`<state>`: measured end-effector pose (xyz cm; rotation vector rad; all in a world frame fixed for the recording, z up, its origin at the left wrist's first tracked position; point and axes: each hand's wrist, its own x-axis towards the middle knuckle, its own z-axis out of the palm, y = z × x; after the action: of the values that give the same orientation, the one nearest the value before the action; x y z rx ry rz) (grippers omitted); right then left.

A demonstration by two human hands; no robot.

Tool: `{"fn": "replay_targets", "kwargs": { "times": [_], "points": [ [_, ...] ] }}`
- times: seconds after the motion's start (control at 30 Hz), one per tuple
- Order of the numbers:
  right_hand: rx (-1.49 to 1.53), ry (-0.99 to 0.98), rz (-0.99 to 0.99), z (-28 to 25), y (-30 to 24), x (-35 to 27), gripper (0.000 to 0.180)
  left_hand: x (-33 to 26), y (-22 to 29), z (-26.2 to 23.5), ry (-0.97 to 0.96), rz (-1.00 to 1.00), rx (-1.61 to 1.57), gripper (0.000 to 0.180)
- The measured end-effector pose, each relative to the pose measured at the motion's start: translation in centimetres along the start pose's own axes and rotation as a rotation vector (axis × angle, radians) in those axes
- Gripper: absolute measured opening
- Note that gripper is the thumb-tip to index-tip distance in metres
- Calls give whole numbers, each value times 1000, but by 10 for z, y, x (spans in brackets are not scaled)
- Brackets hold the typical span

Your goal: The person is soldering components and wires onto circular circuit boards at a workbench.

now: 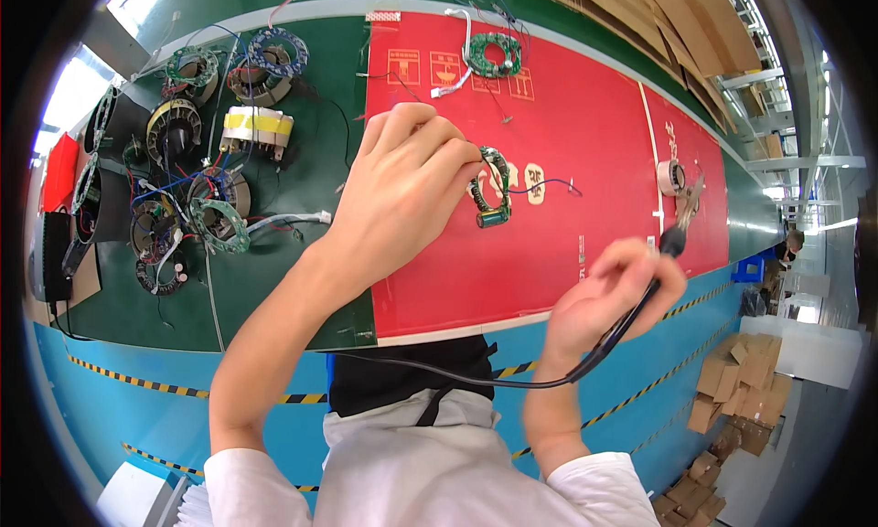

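Note:
My left hand (402,184) pinches the edge of a ring-shaped green circuit board (495,191), held tilted above the red sheet. A cylindrical green component hangs at its lower edge, and a blue wire (549,185) trails from it to the right. In my right hand (617,294), slightly blurred, is a soldering iron (674,242) with a black handle, its cord running back past my waist. Its metal end points away from me, beside a small round spool (671,177); the exact tip is hard to make out.
A second ring-shaped board (494,55) with white leads lies at the far side of the red sheet (439,280). Several boards, wires and a yellow-banded motor stator (258,127) crowd the green mat on the left. Flattened cardboard (677,24) lies beyond the table's far edge.

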<state>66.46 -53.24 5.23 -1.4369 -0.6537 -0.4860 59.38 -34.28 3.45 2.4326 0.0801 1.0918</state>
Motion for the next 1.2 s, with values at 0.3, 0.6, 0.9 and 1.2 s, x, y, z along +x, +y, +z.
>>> {"fn": "replay_targets", "kwargs": {
  "times": [0.3, 0.6, 0.9, 1.2],
  "points": [
    [-95, -625, 437, 38, 12, 26, 24, -3, 6, 6, 23, 87, -45, 15],
    [319, -740, 695, 55, 15, 42, 26, -3, -8, 2, 186, 210, 29, 22],
    [512, -969, 889, 70, 22, 56, 20, -1, -20, -13, 332, 270, 233, 28],
    [575, -857, 384, 68, 60, 53, 53, 4, -3, -5, 83, -62, -43, 22]
  ]
}}
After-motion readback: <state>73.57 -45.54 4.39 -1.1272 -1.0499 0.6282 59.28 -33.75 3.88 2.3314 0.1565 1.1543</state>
